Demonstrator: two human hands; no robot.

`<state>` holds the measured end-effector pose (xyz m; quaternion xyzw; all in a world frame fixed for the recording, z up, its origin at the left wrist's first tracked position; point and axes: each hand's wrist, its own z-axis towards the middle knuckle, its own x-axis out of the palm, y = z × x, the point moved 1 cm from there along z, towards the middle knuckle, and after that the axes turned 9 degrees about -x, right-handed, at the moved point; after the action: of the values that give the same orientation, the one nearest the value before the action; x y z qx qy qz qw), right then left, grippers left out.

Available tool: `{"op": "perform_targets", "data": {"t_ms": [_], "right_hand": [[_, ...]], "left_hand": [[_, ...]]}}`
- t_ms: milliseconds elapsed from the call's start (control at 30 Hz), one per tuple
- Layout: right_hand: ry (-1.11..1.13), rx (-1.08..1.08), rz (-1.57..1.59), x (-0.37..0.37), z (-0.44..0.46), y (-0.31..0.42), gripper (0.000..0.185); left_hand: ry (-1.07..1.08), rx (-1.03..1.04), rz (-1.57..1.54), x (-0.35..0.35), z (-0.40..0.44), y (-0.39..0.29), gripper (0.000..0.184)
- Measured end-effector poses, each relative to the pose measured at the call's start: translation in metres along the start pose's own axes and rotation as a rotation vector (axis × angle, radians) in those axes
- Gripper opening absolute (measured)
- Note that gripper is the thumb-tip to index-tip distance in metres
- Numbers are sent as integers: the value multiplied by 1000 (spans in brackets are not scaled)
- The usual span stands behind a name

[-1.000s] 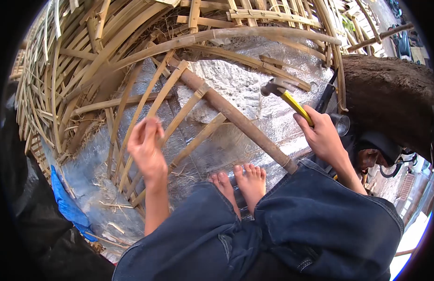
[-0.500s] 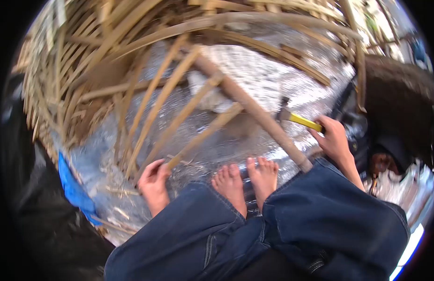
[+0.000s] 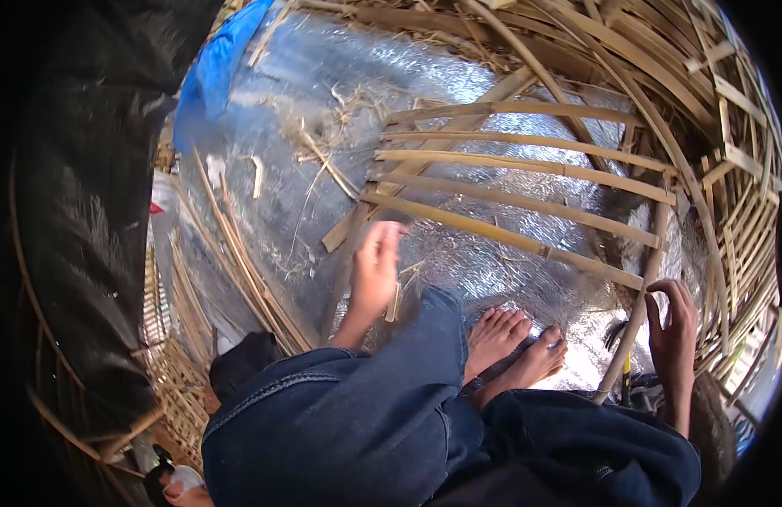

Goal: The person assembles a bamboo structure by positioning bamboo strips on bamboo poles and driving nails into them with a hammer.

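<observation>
Several bamboo slats (image 3: 526, 169) run side by side across a wide strip on the left and a pole (image 3: 636, 329) on the right. My left hand (image 3: 377, 266) is raised beside the left end of the nearest slat (image 3: 492, 231), its fingers loosely curved with nothing visible in them. By that slat's right end, my right hand (image 3: 676, 325) has thumb and fingers apart in a curve; whether the fingertips touch the slat or pole is unclear. The hammer (image 3: 626, 376) is down beside the pole, its yellow handle partly hidden.
Silvery sheeting (image 3: 442, 279) covers the ground under my bare feet (image 3: 513, 351). Woven bamboo (image 3: 746, 245) curves along the right. Loose strips (image 3: 247, 270), a blue tarp (image 3: 218, 72) and black sheeting (image 3: 87, 203) are at left. Another person (image 3: 184, 486) is partly visible at lower left.
The view has swung left over the slats. My right hand has let go of the hammer and is now near the slat end. My left hand is raised again from the slats' lower end.
</observation>
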<state>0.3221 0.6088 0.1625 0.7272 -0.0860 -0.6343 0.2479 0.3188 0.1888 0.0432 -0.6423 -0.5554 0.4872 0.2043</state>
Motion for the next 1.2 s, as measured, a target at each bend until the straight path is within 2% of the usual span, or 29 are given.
{"op": "perform_targets", "data": {"t_ms": [67, 100, 133, 167, 200, 267, 333, 400, 500, 567, 600, 700, 833, 900, 967, 1000, 1100, 1133, 1200], "right_hand": [[98, -61, -6, -13, 23, 3, 12], [183, -135, -67, -19, 35, 8, 12], [267, -202, -125, -21, 46, 12, 12], [272, -233, -124, -19, 57, 14, 13], [361, -224, -137, -19, 71, 13, 17], [265, -432, -221, 3, 95, 4, 20], [313, -469, -287, 34, 109, -16, 28], [364, -431, -267, 50, 117, -11, 33], [294, -449, -187, 67, 115, -23, 26], [422, -387, -169, 70, 115, -34, 19], [415, -387, -170, 71, 115, -34, 19], [278, -369, -113, 71, 111, -30, 17], [322, -325, 2, 58, 110, -24, 13], [267, -402, -21, 59, 109, -29, 14], [224, -464, -64, 52, 109, -30, 14], [225, -471, -53, 55, 109, -36, 13], [220, -485, -150, 49, 110, -36, 15], [120, -582, -152, 38, 110, -32, 15], [67, -575, -108, 28, 106, -23, 15]], "left_hand": [[-230, -52, 83, -30, 13, 44, 31], [-241, -59, 68, -42, 16, 48, 31], [-292, -116, 196, -52, 19, 51, 31], [-337, -172, 327, -58, 21, 54, 32], [-337, -176, 319, -58, 24, 60, 32], [-512, 100, 550, -54, 30, 78, 34], [-517, 127, 603, -51, 44, 88, 36], [-534, 61, 567, -44, 47, 87, 36], [-517, 47, 577, -43, 46, 80, 38], [-483, 41, 562, -44, 49, 78, 39], [-475, 90, 564, -44, 53, 84, 39], [-504, 188, 566, -43, 54, 90, 39], [-570, 305, 512, -38, 55, 94, 37], [-562, 155, 418, -38, 57, 102, 38], [-565, 181, 344, -42, 54, 105, 45], [-635, 201, 324, -38, 49, 93, 47], [-571, 235, 288, -53, 55, 104, 53], [-567, 134, 329, -65, 56, 107, 44], [-551, 143, 308, -81, 53, 101, 52]]}}
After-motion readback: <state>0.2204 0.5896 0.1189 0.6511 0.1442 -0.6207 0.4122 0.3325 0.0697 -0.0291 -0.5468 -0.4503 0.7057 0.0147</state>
